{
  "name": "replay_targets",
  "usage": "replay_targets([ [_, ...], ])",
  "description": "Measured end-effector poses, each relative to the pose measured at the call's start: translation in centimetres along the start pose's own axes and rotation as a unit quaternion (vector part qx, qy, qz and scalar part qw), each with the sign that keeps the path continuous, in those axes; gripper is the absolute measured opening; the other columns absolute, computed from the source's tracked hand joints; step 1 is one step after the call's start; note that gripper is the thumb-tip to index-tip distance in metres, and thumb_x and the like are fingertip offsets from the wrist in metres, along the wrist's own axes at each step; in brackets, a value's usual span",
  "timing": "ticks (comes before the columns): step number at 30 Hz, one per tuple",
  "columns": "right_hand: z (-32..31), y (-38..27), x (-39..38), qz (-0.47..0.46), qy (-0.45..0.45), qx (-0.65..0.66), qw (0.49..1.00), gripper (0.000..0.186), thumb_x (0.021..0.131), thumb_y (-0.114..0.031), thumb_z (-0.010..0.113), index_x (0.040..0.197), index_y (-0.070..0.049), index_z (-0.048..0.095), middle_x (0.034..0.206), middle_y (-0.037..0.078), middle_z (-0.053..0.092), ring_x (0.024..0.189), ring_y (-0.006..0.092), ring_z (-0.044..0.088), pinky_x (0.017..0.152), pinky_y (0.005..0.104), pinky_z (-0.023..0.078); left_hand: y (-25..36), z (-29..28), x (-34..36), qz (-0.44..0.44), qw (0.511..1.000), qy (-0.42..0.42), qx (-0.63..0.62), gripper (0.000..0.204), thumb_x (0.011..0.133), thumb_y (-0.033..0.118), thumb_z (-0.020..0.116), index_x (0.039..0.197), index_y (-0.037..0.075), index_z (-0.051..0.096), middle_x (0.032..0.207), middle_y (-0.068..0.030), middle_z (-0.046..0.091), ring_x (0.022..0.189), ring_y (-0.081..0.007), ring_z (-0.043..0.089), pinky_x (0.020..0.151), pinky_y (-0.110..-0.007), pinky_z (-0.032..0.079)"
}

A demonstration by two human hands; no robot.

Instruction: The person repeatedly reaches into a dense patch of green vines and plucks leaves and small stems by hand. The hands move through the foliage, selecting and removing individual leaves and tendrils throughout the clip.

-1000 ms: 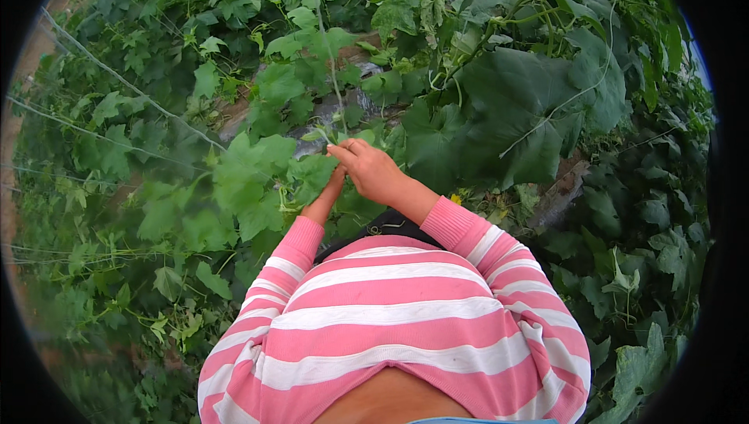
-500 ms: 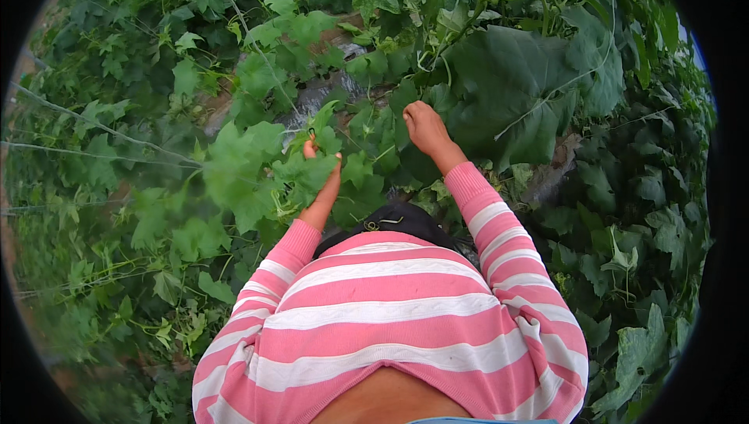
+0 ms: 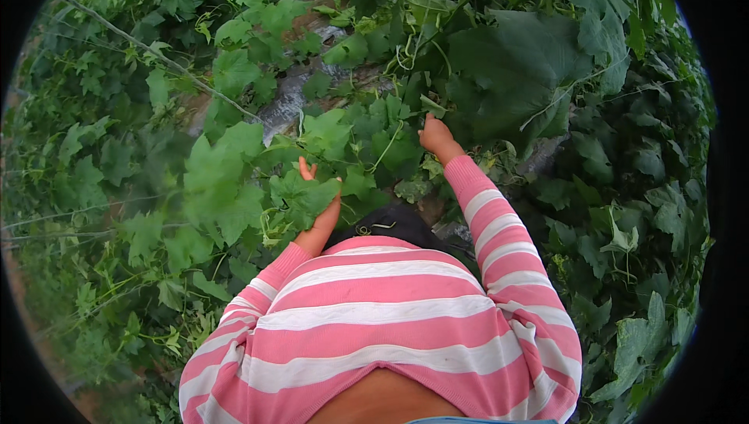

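My left hand (image 3: 318, 221) reaches in among the lobed leaves of a climbing vine. A broad green leaf (image 3: 304, 196) covers much of the palm, while a stretched finger and the thumb tip show apart on either side. Whether a stem lies against the palm is hidden. Farther right, my right hand (image 3: 438, 139) is closed, with a small pale green leaf piece (image 3: 433, 106) sticking up from its fingertips. Just beyond the right hand hang thin curling tendrils (image 3: 406, 53) and a large dark leaf (image 3: 515, 61).
A support string (image 3: 160, 53) slants down from the upper left toward the vine. Silvery plastic sheeting (image 3: 287, 100) lies on the soil between plants. Dense foliage (image 3: 624, 182) stands on the right, more on the left. A black waist bag (image 3: 394, 223) sits at my front.
Both hands sit slightly lower in the view, the right one also farther right. A pale leaf piece now shows at the right fingertips. The view has shifted, and the string slants differently.
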State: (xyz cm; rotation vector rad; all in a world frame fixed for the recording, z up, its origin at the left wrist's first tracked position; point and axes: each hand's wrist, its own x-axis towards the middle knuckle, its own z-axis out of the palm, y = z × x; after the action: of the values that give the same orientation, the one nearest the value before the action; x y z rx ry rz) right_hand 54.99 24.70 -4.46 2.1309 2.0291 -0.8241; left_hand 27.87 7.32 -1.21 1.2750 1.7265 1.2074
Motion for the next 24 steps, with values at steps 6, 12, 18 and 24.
replay_targets([
  [6, 5.9, -1.4, 4.8, -0.095, 0.049, 0.106, 0.989, 0.047, 0.079, -0.009, 0.058, 0.125, -0.006, 0.048, 0.108, 0.023, 0.059, 0.101, 0.0380, 0.056, 0.087, 0.0432, 0.045, 0.0, -1.1, -3.3, -0.035, 0.986, -0.164, -0.025, 0.063, 0.084, 0.007, 0.060, 0.137, 0.003, 0.027, 0.133, -0.0161, 0.041, 0.117, -0.0233, 0.048, 0.090, -0.033, 0.044],
  [12, 8.4, -2.8, 7.3, -0.085, 0.026, 0.175, 0.981, 0.026, 0.075, -0.007, 0.066, 0.101, -0.005, 0.060, 0.098, 0.019, 0.063, 0.092, 0.0356, 0.060, 0.078, 0.0423, 0.049, -1.0, 1.9, -2.0, -0.177, 0.917, -0.346, -0.085, 0.033, 0.089, 0.012, 0.057, 0.120, 0.001, 0.051, 0.113, -0.0091, 0.058, 0.104, -0.0186, 0.056, 0.086, -0.032, 0.047],
  [18, 9.5, -3.8, 8.0, -0.089, 0.024, 0.191, 0.977, 0.019, 0.073, -0.007, 0.068, 0.090, -0.004, 0.061, 0.088, 0.018, 0.064, 0.084, 0.0356, 0.062, 0.073, 0.0421, 0.049, -5.6, 6.8, 1.1, -0.282, 0.911, -0.274, -0.123, 0.034, 0.087, 0.014, 0.061, 0.117, -0.001, 0.053, 0.107, -0.0102, 0.061, 0.096, -0.0175, 0.057, 0.074, -0.030, 0.049],
  [24, 10.6, -3.7, 8.3, -0.140, 0.061, 0.185, 0.971, 0.008, 0.075, -0.008, 0.065, 0.081, -0.004, 0.063, 0.083, 0.019, 0.064, 0.079, 0.0369, 0.061, 0.071, 0.0421, 0.049, -9.8, 7.7, 3.0, -0.450, 0.856, -0.114, -0.227, 0.041, 0.092, 0.016, 0.052, 0.127, -0.001, 0.039, 0.119, -0.0163, 0.052, 0.103, -0.0245, 0.056, 0.084, -0.037, 0.051],
])
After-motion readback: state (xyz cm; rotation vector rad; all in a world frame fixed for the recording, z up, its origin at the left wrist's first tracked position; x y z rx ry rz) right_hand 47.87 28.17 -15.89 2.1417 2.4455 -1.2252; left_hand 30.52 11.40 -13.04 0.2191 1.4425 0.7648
